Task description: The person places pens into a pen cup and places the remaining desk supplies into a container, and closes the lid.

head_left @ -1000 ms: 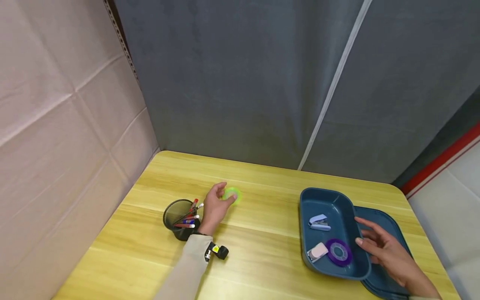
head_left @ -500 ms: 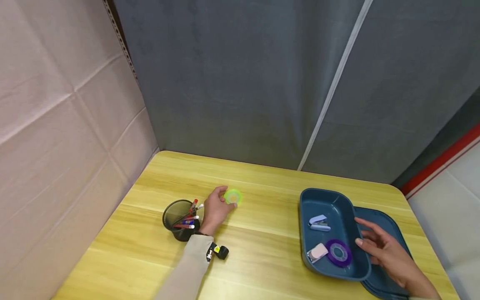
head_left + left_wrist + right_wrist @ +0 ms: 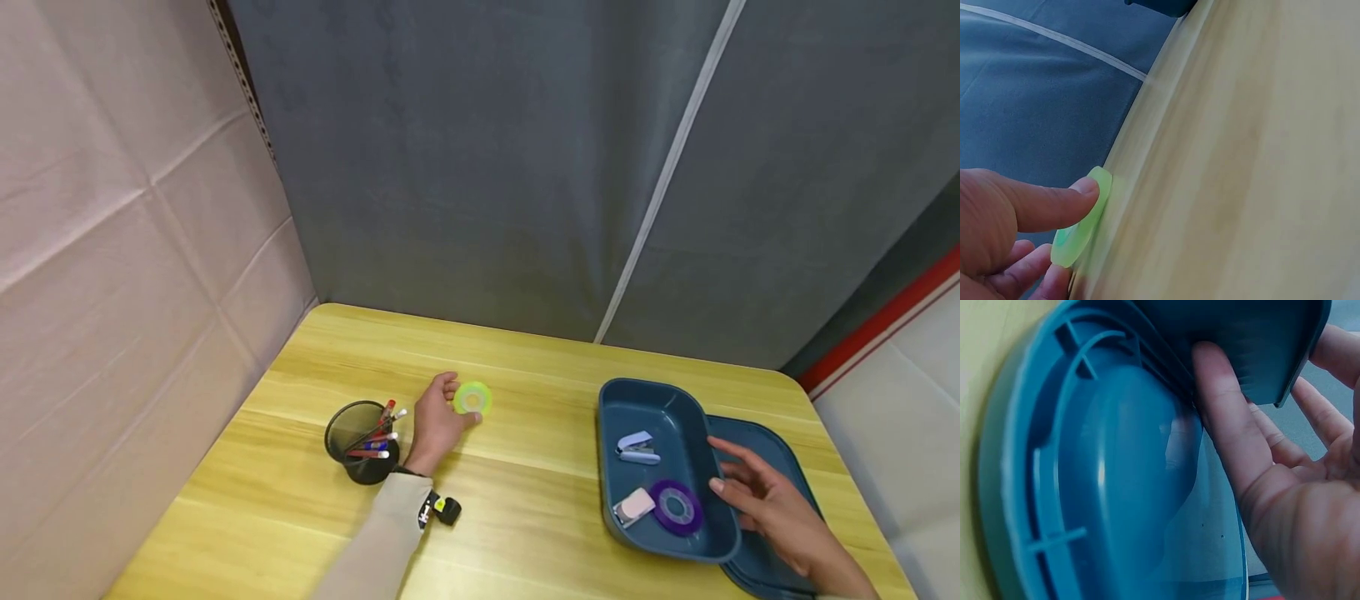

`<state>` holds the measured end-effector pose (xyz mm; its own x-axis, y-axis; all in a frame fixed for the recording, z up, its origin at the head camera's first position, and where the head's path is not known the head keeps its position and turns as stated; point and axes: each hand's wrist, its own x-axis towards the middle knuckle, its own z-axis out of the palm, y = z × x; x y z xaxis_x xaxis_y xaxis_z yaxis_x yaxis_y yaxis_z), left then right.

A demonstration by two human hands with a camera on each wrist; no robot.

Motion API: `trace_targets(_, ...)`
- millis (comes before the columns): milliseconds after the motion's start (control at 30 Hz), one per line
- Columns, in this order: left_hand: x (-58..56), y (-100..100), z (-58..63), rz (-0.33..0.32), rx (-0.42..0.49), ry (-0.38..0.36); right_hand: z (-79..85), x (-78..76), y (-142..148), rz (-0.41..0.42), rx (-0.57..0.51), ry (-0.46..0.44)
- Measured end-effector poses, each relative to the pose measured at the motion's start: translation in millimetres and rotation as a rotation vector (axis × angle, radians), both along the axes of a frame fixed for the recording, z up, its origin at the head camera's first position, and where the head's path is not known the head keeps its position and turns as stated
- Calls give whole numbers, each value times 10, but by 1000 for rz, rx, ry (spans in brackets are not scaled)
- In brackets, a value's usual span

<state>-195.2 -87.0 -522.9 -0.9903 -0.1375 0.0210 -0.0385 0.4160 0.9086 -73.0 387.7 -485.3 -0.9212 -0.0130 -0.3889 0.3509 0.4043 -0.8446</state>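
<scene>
My left hand (image 3: 441, 421) pinches a small green tape roll (image 3: 472, 399), low over the wooden table (image 3: 525, 517). In the left wrist view the thumb (image 3: 1066, 203) lies on the near face of the green tape roll (image 3: 1082, 240), with fingertips at its lower edge. On the right, my right hand (image 3: 765, 492) touches the side of a dark blue box (image 3: 667, 550) with fairly straight fingers. The right wrist view has the thumb (image 3: 1219, 394) against the outer wall of the box (image 3: 1254, 337). A purple tape roll (image 3: 677, 507), a light blue stapler (image 3: 638, 447) and a pale pink block (image 3: 635, 505) lie inside.
A black mesh pen cup (image 3: 362, 450) with several pens and markers stands beside the left wrist. Under and beside the box's right side lies its blue lid (image 3: 772, 442). A grey curtain (image 3: 465, 167) hangs behind the table, and a pale cloth wall (image 3: 135, 333) borders the left.
The left hand and the green tape roll have shifted slightly right and toward the person. The right hand and the box have stayed put.
</scene>
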Motion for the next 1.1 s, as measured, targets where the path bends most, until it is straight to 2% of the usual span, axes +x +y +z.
trace_targets(300, 17, -5, 21, -30, -79, 33, 6, -24, 0, -1, 34, -20)
trace_targets(567, 8, -25, 16, -46, -76, 40, 3, -10, 2, -3, 25, -20)
trace_targets(1100, 13, -37, 43, -59, -8, 32, 4, -23, 2, 4, 24, -10)
